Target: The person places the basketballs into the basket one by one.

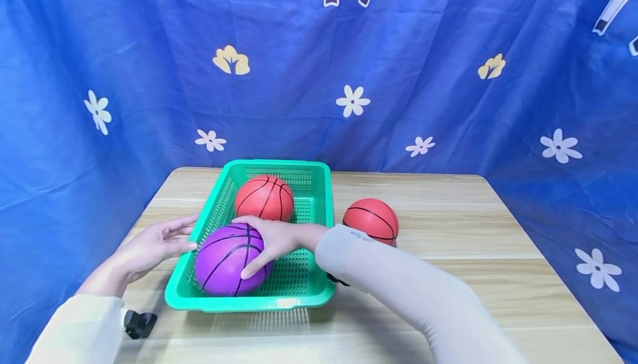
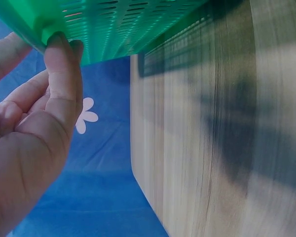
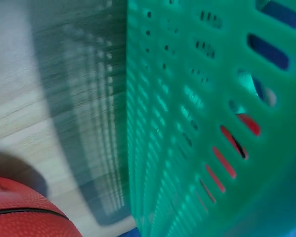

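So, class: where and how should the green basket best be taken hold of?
I'd take the green basket by the rim along its two long sides, coming from left and right. That lip runs round the top of the perforated walls; the purple ball and the inner red ball both sit toward the left, so that side may feel heavier.

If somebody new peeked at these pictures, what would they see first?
Probably the purple ball at the green basket's near left corner, with the right hand spread over it. Next might come the red ball behind it in the basket, and another red ball on the table to the right. Behind the table, blue cloth with white flowers stands out too.
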Tool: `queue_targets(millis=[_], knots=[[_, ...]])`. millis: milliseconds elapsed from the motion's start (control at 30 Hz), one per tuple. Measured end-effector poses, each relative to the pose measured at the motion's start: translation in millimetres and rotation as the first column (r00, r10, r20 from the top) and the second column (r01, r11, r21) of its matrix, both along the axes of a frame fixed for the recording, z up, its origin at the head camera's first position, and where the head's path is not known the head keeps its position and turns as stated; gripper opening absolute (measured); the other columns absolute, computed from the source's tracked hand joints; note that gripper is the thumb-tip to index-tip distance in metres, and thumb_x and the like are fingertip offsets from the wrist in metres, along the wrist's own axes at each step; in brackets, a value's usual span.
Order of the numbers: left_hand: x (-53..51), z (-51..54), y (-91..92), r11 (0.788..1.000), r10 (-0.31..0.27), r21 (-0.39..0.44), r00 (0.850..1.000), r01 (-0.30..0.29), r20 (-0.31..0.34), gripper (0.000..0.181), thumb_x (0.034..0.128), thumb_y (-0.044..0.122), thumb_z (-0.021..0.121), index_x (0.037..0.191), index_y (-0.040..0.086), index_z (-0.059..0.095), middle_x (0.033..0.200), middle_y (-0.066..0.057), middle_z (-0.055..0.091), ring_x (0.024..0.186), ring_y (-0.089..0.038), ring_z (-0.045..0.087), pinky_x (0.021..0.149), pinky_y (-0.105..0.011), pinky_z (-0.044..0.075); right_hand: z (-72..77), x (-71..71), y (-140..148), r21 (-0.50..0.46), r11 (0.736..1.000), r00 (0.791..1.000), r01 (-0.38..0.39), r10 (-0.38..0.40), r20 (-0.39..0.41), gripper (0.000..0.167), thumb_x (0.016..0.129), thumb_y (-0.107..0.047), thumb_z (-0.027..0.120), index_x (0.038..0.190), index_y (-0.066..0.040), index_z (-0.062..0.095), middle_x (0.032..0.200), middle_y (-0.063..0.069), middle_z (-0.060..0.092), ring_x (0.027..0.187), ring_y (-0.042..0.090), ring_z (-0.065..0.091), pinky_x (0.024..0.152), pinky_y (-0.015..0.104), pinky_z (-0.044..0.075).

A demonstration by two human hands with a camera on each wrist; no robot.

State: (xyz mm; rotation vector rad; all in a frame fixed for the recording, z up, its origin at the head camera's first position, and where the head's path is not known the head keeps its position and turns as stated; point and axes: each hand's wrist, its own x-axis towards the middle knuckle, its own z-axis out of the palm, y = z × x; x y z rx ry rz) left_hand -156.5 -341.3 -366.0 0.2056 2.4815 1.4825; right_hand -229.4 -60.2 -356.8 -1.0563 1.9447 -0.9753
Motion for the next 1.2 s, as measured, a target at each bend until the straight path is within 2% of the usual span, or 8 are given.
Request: queue_targets(millis=[267, 467, 567, 733, 833, 1000, 1100, 1200], knots=[[-0.2, -0.1, -0.7, 1.000, -0.004, 0.000, 1.000, 0.004, 0.005, 0.074, 0.0929, 0.019, 0.063, 0.147, -0.009, 0.021, 0.142, -0.032, 0.034, 0.104, 0.005, 0.050, 0.084, -0.022, 0.048, -4.1, 1.1, 4.3, 0.048, 0.998, 0.999, 0.042, -0.041, -0.011, 0.100, 0.075, -0.030, 0.082, 0.151, -0.031, 0.018, 0.127, -0.008, 0.047, 0.117, 0.007, 0.044, 0.086, 0.025, 0.047], [-0.6, -1.6, -1.3, 1.000, 0.000, -0.003, 1.000, 0.000, 0.008, 0.074, 0.0930, 0.019, 0.063, 0.147, -0.008, 0.021, 0.143, -0.032, 0.033, 0.104, 0.002, 0.051, 0.084, -0.023, 0.049, -1.1, 0.7, 5.0, 0.066, 0.998, 1.000, 0.024, -0.023, -0.022, 0.101, 0.076, -0.031, 0.081, 0.152, -0.029, 0.015, 0.129, -0.008, 0.046, 0.119, 0.007, 0.042, 0.086, 0.024, 0.046], [-0.9, -1.9, -0.9, 1.000, -0.001, -0.005, 1.000, 0.001, 0.007, 0.074, 0.0928, 0.020, 0.064, 0.147, -0.008, 0.021, 0.143, -0.031, 0.034, 0.105, 0.000, 0.052, 0.084, -0.024, 0.049, 2.6, -0.1, 6.3, 0.075, 0.997, 1.000, 0.017, -0.017, -0.004, 0.099, 0.077, -0.029, 0.080, 0.152, -0.027, 0.015, 0.130, -0.008, 0.044, 0.118, 0.007, 0.043, 0.085, 0.025, 0.048], [-0.9, -2.2, -0.7, 1.000, -0.001, -0.008, 1.000, 0.001, 0.010, 0.075, 0.0929, 0.020, 0.064, 0.147, -0.008, 0.021, 0.142, -0.031, 0.035, 0.107, -0.003, 0.052, 0.084, -0.024, 0.049, 13.1, -2.5, 12.8, 0.123, 0.992, 0.998, 0.038, -0.045, 0.054, 0.095, 0.079, -0.030, 0.078, 0.152, -0.031, 0.017, 0.139, -0.003, 0.037, 0.121, 0.010, 0.040, 0.078, 0.032, 0.053], [-1.1, -2.0, -0.4, 1.000, -0.003, -0.016, 1.000, 0.004, 0.011, 0.075, 0.0931, 0.020, 0.063, 0.147, -0.008, 0.021, 0.143, -0.031, 0.035, 0.113, -0.013, 0.052, 0.084, -0.024, 0.049, 21.2, -6.0, 21.1, 0.133, 0.990, 0.996, 0.050, -0.059, 0.067, 0.091, 0.081, -0.031, 0.077, 0.151, -0.033, 0.019, 0.145, 0.002, 0.035, 0.126, 0.012, 0.038, 0.074, 0.034, 0.054], [-1.0, -1.3, 0.0, 0.999, -0.002, -0.046, 1.000, 0.002, -0.004, 0.073, 0.0934, 0.021, 0.063, 0.147, -0.007, 0.022, 0.142, -0.031, 0.035, 0.121, -0.035, 0.045, 0.084, -0.023, 0.048, 29.6, -14.4, 38.4, 0.045, 0.996, 0.996, 0.071, -0.073, 0.043, 0.082, 0.083, -0.029, 0.074, 0.150, -0.029, 0.026, 0.137, 0.005, 0.046, 0.116, 0.012, 0.050, 0.072, 0.034, 0.055], [-0.7, -0.7, 0.1, 0.998, -0.002, -0.059, 1.000, 0.002, -0.009, 0.073, 0.0935, 0.022, 0.063, 0.147, -0.007, 0.023, 0.142, -0.031, 0.035, 0.122, -0.039, 0.043, 0.085, -0.024, 0.048, 30.9, -19.6, 49.3, -0.042, 0.996, 0.997, 0.084, -0.084, 0.000, 0.076, 0.085, -0.025, 0.073, 0.148, -0.023, 0.032, 0.130, 0.007, 0.051, 0.105, 0.012, 0.057, 0.074, 0.033, 0.055], [-0.5, -0.6, 0.1, 0.998, 0.003, -0.058, 1.000, -0.003, 0.002, 0.074, 0.0934, 0.023, 0.063, 0.148, -0.006, 0.022, 0.142, -0.031, 0.035, 0.121, -0.038, 0.045, 0.086, -0.026, 0.049, 32.5, -24.9, 60.4, -0.154, 0.983, 0.993, 0.097, -0.106, -0.049, 0.069, 0.086, -0.020, 0.071, 0.146, -0.017, 0.037, 0.128, 0.012, 0.055, 0.102, 0.015, 0.060, 0.080, 0.031, 0.053]])
